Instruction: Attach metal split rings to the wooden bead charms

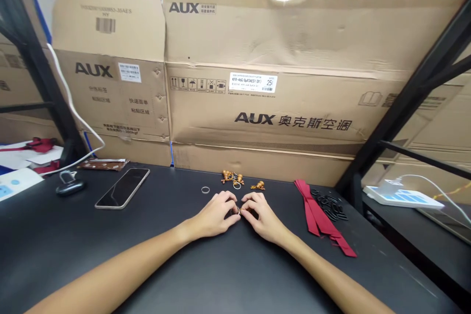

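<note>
My left hand (217, 215) and my right hand (262, 217) rest on the black table (154, 255), fingertips meeting at the middle. Between them they pinch a small metal key ring (237, 211). What else the right fingers hold, if anything, is hidden. Just beyond the hands lie small golden gourd-shaped charms with rings (231, 177), one more golden charm (258, 186), and a loose metal ring (205, 189) to the left.
A smartphone (122, 187) lies face up at the left, near a dark small device (69, 185) and a white cable. Red ribbon strips (319, 215) and black buckles (331, 205) lie at the right. Large cardboard boxes (279, 83) wall off the back; a white power strip (401, 196) sits far right.
</note>
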`<act>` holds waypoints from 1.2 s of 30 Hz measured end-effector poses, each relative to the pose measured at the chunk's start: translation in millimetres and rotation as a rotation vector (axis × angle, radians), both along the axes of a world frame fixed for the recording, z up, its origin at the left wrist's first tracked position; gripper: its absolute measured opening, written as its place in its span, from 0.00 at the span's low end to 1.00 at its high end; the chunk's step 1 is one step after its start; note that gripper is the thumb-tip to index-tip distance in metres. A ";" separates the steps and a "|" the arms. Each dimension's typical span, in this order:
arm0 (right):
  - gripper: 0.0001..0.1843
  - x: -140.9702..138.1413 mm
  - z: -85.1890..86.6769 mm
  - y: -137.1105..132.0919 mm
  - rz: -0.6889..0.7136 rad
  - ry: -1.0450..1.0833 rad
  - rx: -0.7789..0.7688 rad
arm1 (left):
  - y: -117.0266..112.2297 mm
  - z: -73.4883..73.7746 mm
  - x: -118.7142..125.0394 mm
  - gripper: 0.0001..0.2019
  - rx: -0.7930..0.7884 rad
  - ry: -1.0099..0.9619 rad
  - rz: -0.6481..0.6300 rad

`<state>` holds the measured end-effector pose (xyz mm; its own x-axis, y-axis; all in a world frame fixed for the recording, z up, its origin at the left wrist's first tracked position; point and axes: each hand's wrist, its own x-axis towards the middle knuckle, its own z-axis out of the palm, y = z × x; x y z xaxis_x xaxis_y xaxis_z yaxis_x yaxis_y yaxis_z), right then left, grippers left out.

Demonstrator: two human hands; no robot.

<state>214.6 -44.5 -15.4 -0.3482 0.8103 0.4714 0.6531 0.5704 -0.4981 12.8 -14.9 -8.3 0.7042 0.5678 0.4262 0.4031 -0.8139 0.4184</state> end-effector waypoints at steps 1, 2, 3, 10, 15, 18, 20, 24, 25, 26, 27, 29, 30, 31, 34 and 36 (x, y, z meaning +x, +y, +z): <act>0.07 0.0 0.3 -0.6 0.014 -0.002 0.000 | 0.1 -0.2 -0.1 0.05 0.002 0.007 -0.006; 0.07 0.0 0.1 -0.8 0.023 -0.006 -0.001 | 0.3 -0.7 -0.3 0.05 0.006 0.013 -0.012; 0.07 0.2 -0.5 -0.4 0.022 -0.012 0.000 | 0.7 -1.3 -0.4 0.06 0.014 0.016 -0.017; 0.09 1.6 -6.4 5.8 -0.108 -0.035 0.015 | 1.3 -2.3 -0.6 0.06 0.026 0.011 -0.020; 0.08 0.5 -2.1 1.2 -0.029 -0.042 0.019 | -0.5 -0.6 -0.4 0.06 0.039 0.015 -0.008; 0.07 1.1 -3.2 1.5 -0.019 -0.051 0.017 | -0.2 -0.7 0.1 0.08 0.062 0.024 -0.011; 0.08 2.1 -6.2 3.8 -0.060 -0.046 0.025 | 0.3 -0.9 0.3 0.08 0.067 0.028 -0.017; 0.10 3.5 -12.1 8.1 -0.148 -0.060 0.031 | 0.9 -1.3 0.0 0.07 0.065 0.027 -0.030; 0.10 3.4 -12.6 8.4 -0.159 -0.070 0.028 | 1.0 -1.3 -0.1 0.07 0.063 0.024 -0.033; 0.10 3.2 -12.7 8.3 -0.166 -0.078 0.024 | 1.1 -1.3 -0.2 0.07 0.061 0.020 -0.038; 0.11 2.9 -12.4 8.0 -0.172 -0.082 0.021 | 1.2 -1.3 -0.3 0.07 0.059 0.019 -0.045; 0.12 2.2 -11.0 7.1 -0.179 -0.084 0.019 | 1.2 -1.0 -0.3 0.07 0.057 0.015 -0.057; 0.12 2.0 -10.2 6.6 -0.178 -0.085 0.018 | 1.1 -0.8 -0.3 0.08 0.057 0.013 -0.061; 0.11 1.8 -9.3 6.2 -0.175 -0.087 0.018 | 1.0 -0.6 -0.2 0.08 0.059 0.012 -0.064; 0.09 1.6 -6.8 5.0 -0.149 -0.099 0.005 | 0.0 0.4 0.1 0.08 0.063 0.017 -0.061; 0.09 1.6 -5.6 4.4 -0.124 -0.103 -0.009 | -1.0 1.4 0.2 0.08 0.060 0.025 -0.044</act>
<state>216.2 -40.1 -21.1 -0.2913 0.8540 0.4311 0.7659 0.4783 -0.4298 13.1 -15.9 -6.9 0.7385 0.5106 0.4403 0.3765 -0.8541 0.3589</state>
